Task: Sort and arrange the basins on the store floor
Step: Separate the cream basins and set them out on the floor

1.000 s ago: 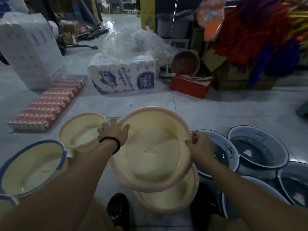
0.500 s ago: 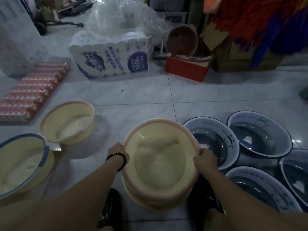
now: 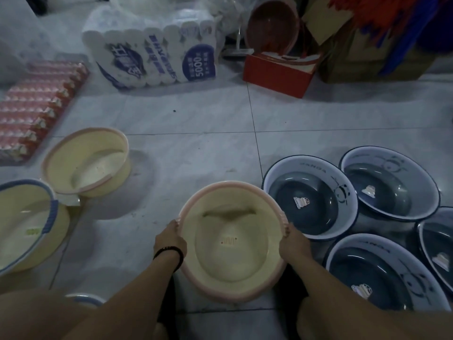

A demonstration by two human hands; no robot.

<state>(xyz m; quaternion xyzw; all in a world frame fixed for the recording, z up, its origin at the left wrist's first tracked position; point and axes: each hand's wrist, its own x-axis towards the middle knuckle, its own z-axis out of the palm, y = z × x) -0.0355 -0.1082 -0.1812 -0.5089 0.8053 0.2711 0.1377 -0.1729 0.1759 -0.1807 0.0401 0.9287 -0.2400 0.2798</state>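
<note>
A cream basin with a pink rim (image 3: 230, 244) sits low in front of me, nested on the same-coloured basin beneath it. My left hand (image 3: 170, 238) grips its left rim and my right hand (image 3: 293, 241) grips its right rim. A smaller pink-rimmed cream basin (image 3: 85, 160) stands on the floor to the left. A cream basin with a blue rim (image 3: 27, 224) is at the far left. Several grey-blue basins with white rims (image 3: 308, 197) lie on the right.
A pack of tissue rolls (image 3: 157, 57) and a red boxed pack (image 3: 34, 106) lie on the tiled floor ahead. A red carton (image 3: 277, 72) with a brown basin (image 3: 272, 25) leaning behind it stands at the back right. Bare tiles (image 3: 196, 143) stretch between.
Both hands lowered the tilted pink-rimmed basin down onto the basin below it, so it now sits nested. The camera tipped further down.
</note>
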